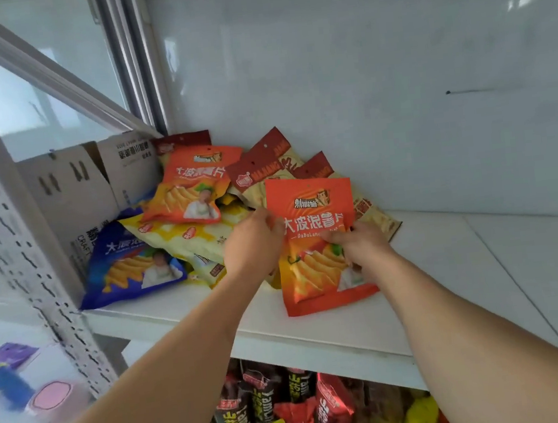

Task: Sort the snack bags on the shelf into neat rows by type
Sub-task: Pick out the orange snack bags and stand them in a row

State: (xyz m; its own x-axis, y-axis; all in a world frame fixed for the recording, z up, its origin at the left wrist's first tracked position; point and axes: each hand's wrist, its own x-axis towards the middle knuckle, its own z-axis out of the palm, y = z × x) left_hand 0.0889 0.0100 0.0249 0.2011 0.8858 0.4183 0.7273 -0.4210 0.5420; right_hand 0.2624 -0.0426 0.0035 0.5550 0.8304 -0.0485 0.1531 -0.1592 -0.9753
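Observation:
An orange chip bag (311,204) stands upright near the front of the white shelf (449,272). My right hand (360,247) grips its right side at mid-height. My left hand (255,241) pinches its left edge. Behind lies a loose pile: a second orange bag (189,189), a blue bag (131,264), yellow bags (183,235) and red-topped beige bags (266,168) leaning toward the back wall.
Cardboard boxes (95,182) stand at the shelf's left end beside a perforated upright (18,238). The shelf's right half is bare white board. A lower shelf holds dark, red and yellow snack bags (292,413). Left of the upright sit a pink container (56,400) and purple packs.

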